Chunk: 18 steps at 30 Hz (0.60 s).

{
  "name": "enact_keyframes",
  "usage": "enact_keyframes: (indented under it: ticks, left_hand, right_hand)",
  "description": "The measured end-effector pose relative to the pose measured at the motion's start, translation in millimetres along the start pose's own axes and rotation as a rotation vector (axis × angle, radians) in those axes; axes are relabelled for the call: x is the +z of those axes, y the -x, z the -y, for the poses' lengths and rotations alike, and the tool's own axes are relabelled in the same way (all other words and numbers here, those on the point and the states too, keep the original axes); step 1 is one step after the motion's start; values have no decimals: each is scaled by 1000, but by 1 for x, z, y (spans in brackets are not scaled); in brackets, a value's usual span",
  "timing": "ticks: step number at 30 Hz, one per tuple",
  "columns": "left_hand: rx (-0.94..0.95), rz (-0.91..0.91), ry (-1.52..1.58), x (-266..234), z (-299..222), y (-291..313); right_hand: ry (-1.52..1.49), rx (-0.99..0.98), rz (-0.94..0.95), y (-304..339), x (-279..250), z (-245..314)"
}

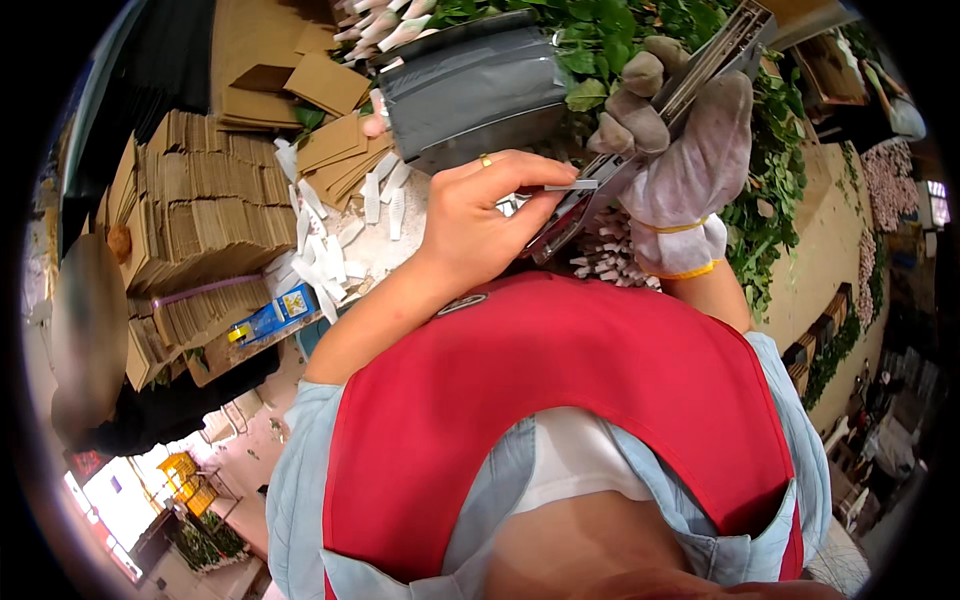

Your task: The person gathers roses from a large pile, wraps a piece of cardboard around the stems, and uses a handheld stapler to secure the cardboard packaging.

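Overhead, gloved right hand [680, 140] around stapler [640, 130].

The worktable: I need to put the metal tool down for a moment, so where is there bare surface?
Hardly any. The only bare strip of table lies between the scattered white strips and the left hand. Left of it stand cardboard stacks; behind, a grey bag and green leaves; under the gloved right hand, more white pieces.
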<state>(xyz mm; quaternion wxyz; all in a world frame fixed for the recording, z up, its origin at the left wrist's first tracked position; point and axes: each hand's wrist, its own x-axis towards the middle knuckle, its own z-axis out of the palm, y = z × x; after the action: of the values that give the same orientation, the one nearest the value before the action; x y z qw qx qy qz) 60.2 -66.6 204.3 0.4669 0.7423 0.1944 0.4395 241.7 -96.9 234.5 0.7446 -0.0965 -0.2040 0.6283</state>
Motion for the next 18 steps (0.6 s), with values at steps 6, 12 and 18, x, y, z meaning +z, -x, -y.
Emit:
enact_keyframes:
  ticks: [6, 12, 18]
  left_hand:
    - [149, 7, -213, -2, -10, -4]
    - [152, -3, -250, -3, -15, 1]
    - [186, 32, -340, -8, -16, 6]
  right_hand:
    - [153, -79, -106, 9, 3, -3]
    - [18, -29, -81, 10, 4, -3]
    - [36, -34, -47, 9, 6, -9]
